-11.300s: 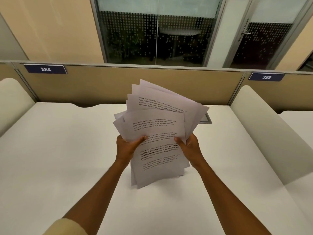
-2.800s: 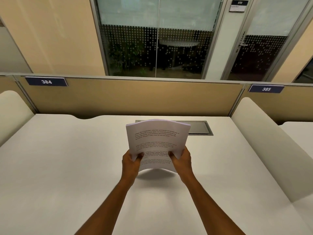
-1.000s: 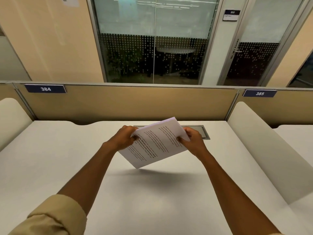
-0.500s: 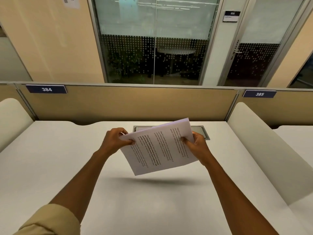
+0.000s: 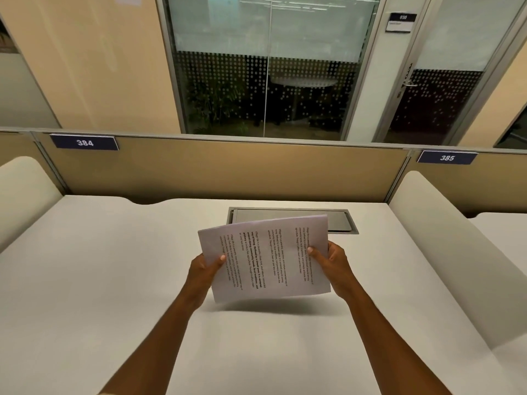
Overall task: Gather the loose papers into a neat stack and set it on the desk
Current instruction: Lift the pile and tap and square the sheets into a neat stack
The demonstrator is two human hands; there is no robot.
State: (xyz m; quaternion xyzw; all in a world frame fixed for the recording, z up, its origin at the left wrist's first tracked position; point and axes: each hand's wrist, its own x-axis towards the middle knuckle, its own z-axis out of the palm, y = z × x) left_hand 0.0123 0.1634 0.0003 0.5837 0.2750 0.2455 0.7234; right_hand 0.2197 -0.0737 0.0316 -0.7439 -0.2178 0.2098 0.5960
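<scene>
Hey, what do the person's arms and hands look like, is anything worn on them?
Both forearms are bare up to the frame's bottom edge. The left hand and right hand wear no gloves, and no rings, watch or bracelets show. No sleeve is clearly visible.

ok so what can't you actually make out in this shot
- Head view: how many sheets the paper stack holds; only the top page shows.
- Its printed text is too small to read.
- The fingers of the left hand and right hand are behind the stack.
- The near part of the desk hatch is covered by the stack.
- The door sign: small print under "030" is too small.
</scene>
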